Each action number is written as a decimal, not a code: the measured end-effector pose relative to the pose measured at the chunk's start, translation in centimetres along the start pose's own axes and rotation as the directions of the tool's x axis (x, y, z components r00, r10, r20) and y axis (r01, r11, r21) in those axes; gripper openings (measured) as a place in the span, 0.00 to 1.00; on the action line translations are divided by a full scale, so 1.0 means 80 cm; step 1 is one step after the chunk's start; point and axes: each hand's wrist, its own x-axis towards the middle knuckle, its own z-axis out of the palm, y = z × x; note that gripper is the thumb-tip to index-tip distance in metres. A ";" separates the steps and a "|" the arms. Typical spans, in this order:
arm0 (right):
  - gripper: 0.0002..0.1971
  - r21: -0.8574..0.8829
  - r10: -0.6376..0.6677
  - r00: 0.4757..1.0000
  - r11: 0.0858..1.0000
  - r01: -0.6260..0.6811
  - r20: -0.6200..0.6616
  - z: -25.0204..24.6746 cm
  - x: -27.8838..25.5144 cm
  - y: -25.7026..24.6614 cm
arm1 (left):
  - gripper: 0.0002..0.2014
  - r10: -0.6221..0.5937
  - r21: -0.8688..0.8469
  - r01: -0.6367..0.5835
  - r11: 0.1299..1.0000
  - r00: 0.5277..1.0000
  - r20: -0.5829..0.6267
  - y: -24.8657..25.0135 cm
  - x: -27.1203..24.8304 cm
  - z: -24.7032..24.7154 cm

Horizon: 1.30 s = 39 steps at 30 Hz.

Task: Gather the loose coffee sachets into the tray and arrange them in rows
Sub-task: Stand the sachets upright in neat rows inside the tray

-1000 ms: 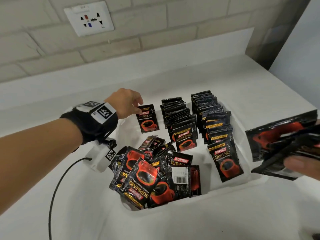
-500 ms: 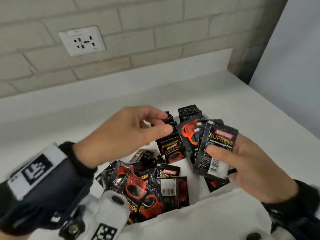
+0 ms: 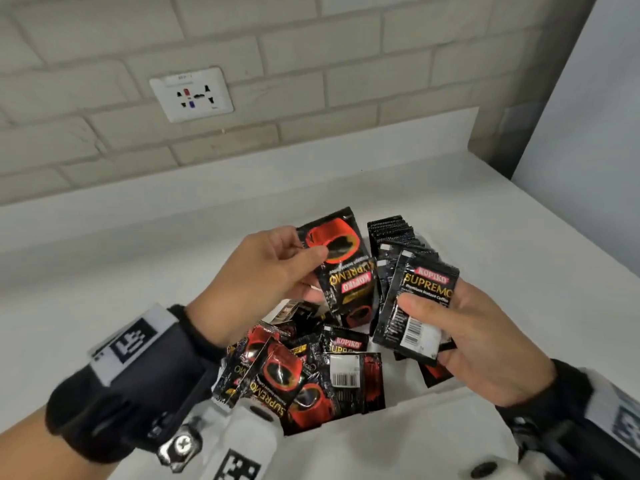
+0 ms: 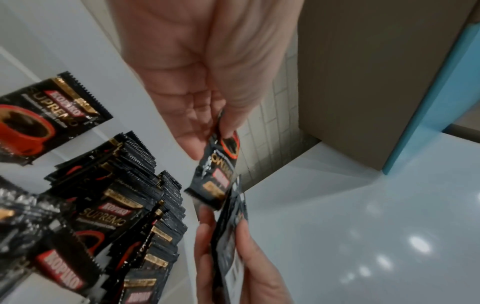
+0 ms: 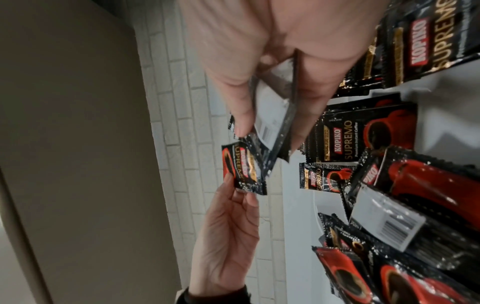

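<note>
White counter [image 3: 519, 271] held the tray [image 3: 398, 420] below both hands — left hand [image 3: 263, 282] pinched one sachet [image 3: 343, 258] (upside down), right hand [image 3: 478, 341] gripped a small stack [image 3: 419, 306]; loose sachets [image 3: 294, 375] lay beneath.

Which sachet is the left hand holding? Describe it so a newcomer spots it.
Find the white tray below the wall socket. Above its loose pile, the left hand pinches one sachet by its edge. It alone is raised, upside down, red cup on top.

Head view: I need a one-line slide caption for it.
Left hand pinches one coffee sachet while right hand grips a small stack above the tray's loose pile.
</note>
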 end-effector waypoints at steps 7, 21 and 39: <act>0.32 0.008 -0.097 0.993 0.995 0.097 0.069 0.001 -0.001 -0.002 | 0.13 -0.094 -0.465 0.116 0.878 0.993 0.071 -0.003 -0.001 0.009; 0.08 -0.863 -0.107 0.922 0.326 0.387 0.373 0.015 0.005 -0.059 | 0.17 0.105 0.333 -0.270 0.903 0.893 0.437 -0.006 0.000 0.008; 0.15 -0.706 -0.335 0.934 0.631 0.322 0.126 -0.008 0.003 -0.059 | 0.07 0.120 0.319 -0.076 0.945 0.985 -0.122 -0.034 0.089 -0.095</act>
